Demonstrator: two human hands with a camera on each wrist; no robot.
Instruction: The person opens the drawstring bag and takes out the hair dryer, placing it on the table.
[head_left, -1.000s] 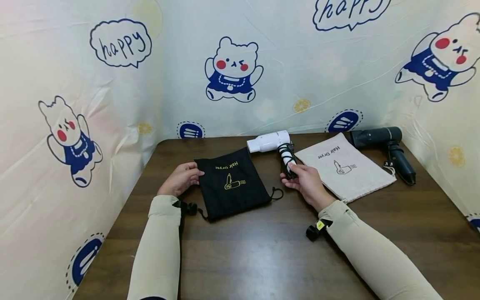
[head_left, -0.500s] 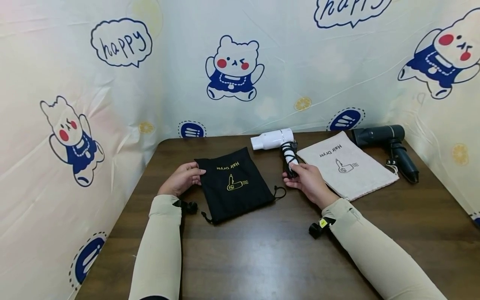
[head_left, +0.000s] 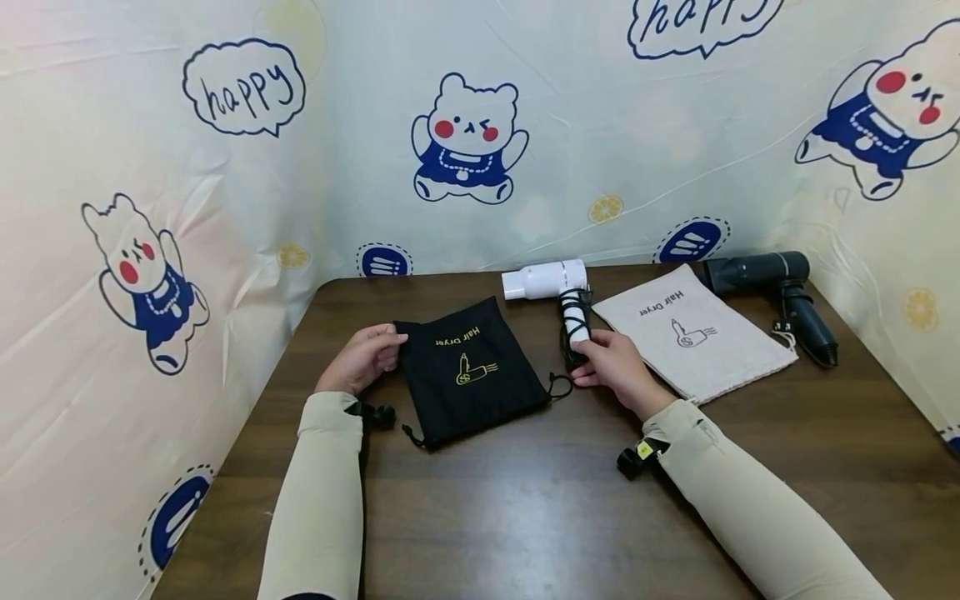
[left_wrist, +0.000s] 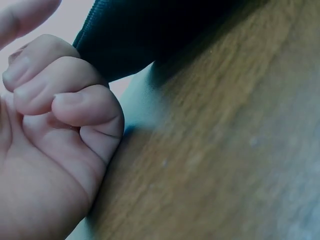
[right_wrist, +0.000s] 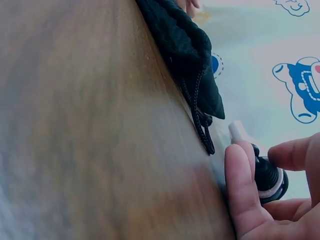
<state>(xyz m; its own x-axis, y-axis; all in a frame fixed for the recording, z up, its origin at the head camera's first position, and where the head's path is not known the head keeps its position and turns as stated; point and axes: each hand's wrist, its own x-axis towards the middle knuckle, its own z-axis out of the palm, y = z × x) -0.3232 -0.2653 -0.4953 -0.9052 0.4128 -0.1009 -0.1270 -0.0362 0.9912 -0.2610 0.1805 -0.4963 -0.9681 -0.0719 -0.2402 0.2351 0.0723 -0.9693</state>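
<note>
A black drawstring bag point(head_left: 468, 371) printed "Hair Dryer" lies on the table. At its far left corner, my left hand point(head_left: 363, 358) pinches the cloth; the lower fingers are curled in the left wrist view. A white hair dryer point(head_left: 543, 280) rests near the back edge, nozzle pointing left, its black cord point(head_left: 573, 308) wound round the handle. My right hand point(head_left: 618, 371) holds the lower end of that handle between thumb and fingers. In the right wrist view the handle's end point(right_wrist: 267, 175) shows between them, and the bag's drawstring point(right_wrist: 205, 132) hangs nearby.
To the right lies a white drawstring bag point(head_left: 693, 342), also printed "Hair Dryer". A dark hair dryer point(head_left: 757, 271) sits beyond it at the back right corner. Patterned cloth point(head_left: 465, 50) hangs behind and along both sides of the wooden table point(head_left: 510, 517).
The white dryer's handle has swung to a more upright line, and my right fingers have shifted slightly down toward its end. My left hand stays on the black bag's corner, which is slightly lifted.
</note>
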